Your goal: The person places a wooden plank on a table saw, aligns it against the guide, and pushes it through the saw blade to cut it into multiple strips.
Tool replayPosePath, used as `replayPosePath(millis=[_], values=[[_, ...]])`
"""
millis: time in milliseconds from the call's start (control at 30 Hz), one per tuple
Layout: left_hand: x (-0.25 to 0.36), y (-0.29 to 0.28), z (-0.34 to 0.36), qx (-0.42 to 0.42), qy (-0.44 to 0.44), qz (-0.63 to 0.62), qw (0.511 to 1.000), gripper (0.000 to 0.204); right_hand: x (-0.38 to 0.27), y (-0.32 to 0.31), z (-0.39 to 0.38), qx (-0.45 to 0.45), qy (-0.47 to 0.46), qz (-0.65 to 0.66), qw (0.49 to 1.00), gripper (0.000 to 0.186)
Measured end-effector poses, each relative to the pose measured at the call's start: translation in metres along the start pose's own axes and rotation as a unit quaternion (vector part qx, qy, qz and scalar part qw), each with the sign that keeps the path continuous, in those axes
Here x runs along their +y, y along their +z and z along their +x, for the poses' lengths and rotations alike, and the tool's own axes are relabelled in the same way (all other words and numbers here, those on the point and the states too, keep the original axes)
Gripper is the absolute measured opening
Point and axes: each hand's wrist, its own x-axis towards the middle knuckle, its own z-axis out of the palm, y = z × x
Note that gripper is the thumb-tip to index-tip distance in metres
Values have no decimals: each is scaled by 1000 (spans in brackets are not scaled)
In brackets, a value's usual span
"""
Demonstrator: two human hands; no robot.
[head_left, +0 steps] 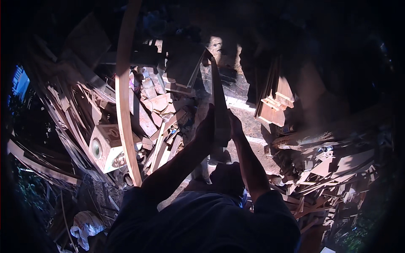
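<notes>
A long, dark wooden board [218,95] runs away from my body, seen nearly edge-on and narrowing toward its far end. My left hand [205,126] grips its left side, and my right hand [235,123] holds the right side at about the same distance from me. Both hands lie in deep shadow, so the single fingers hardly show. The board's near end comes down close to my lap.
To the left a tall pale plank [123,92] stands upright beside a box with a round opening [98,148]. Offcuts [158,107] lie heaped behind it. On the right are stacked wood pieces [276,103] and a pile of scraps [325,177]. A white plastic bag [87,224] sits lower left.
</notes>
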Motion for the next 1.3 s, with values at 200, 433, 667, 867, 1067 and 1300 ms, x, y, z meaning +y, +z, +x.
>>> replayPosePath(millis=[200,433,667,867,1067,1300], values=[[11,34,56,-188,34,-130,973,51,18,-55,-27,125,78,-26,989,37],[33,64,51,-212,14,-137,967,45,31,-75,-26,92,78,-34,992,38],[45,89,43,-341,5,-198,919,39,-24,7,-16,58,-254,-409,874,78],[61,145,73,-356,65,-140,922,29,-167,56,3,79,-549,-382,739,83],[81,243,157,-329,63,-153,930,38,-302,52,71,-48,-399,-156,903,67],[89,288,199,-281,78,231,928,56,-437,64,150,239,-671,-341,614,40]])
